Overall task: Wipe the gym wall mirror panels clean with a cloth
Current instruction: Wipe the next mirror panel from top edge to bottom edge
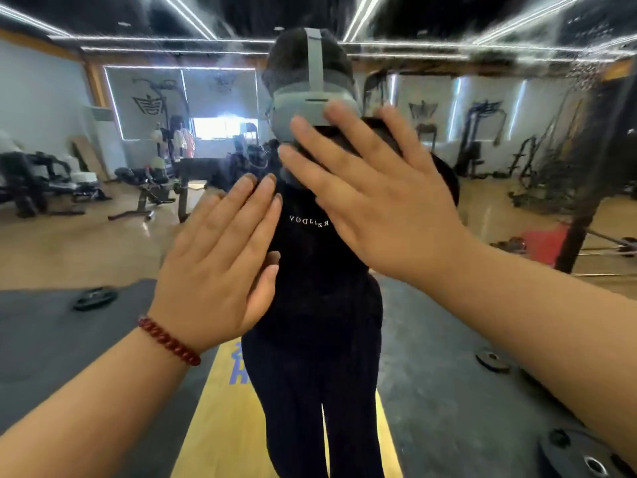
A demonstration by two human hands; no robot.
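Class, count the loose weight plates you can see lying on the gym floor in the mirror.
3: one weight plate on the grey mat at left, one at right, one at the bottom right corner. Others may be hidden behind the arms.

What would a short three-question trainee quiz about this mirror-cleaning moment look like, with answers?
1. True or false: the left hand grips a cloth.
2. Which wrist carries the red bead bracelet? A) left B) right C) both
3. Fill in: the right hand is raised toward the mirror with its fingers ______.

Key: 1. False; no cloth shows in either hand. 2. A. 3. Spread; whether they touch the glass cannot be told.
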